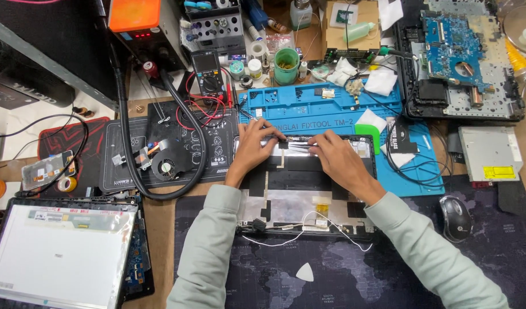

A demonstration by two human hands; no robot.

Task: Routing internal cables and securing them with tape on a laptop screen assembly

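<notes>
Both hands work the far edge of a laptop lid panel (306,189) lying mid-surface: left hand (252,146) fingers pressed flat on it, right hand (337,157) fingers pinching silvery tweezers (300,147). A blue repair mat (326,106) borders behind, a mouse (456,217) right.

Blue repair mat (331,106), black-and-silver laptop lid (286,197), pale grey-green sleeves (208,246) — a dark world-map desk mat (331,280), an orange-topped station (134,14), a green cup (286,64).

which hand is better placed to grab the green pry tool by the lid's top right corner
Right. The right hand rests on the laptop lid's top edge, close beside the green pry tool. The left hand sits at the far side and would have to cross over.
</notes>
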